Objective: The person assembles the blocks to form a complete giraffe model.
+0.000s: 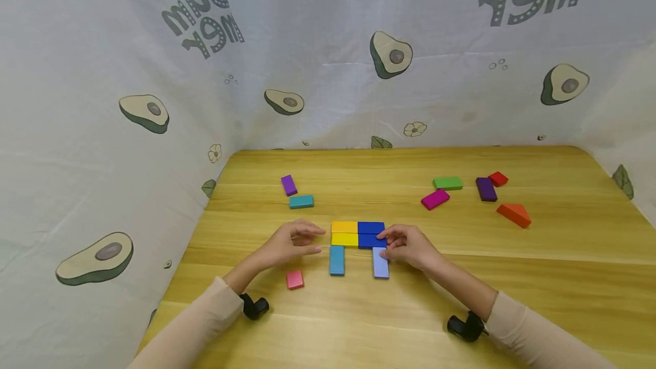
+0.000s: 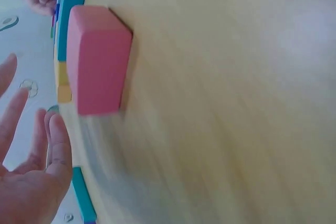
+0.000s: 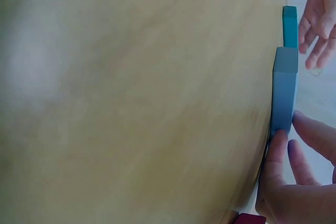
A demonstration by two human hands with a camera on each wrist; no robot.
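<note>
On the table, a yellow-orange block and a yellow block lie against two dark blue blocks, forming a flat rectangle. Below its left end is a teal-blue block; below its right end, a light blue block. My right hand touches the right side of this arrangement, thumb at the light blue block and a fingertip at the lower dark blue block. Left of the yellow blocks, my left hand hovers with fingers apart, holding nothing. Near its wrist sits a pink block.
Back left lie a purple block and a teal block. Toward the back right are a green block, a magenta block, a dark purple block, a red block and an orange-red triangle. A printed curtain hangs behind the table.
</note>
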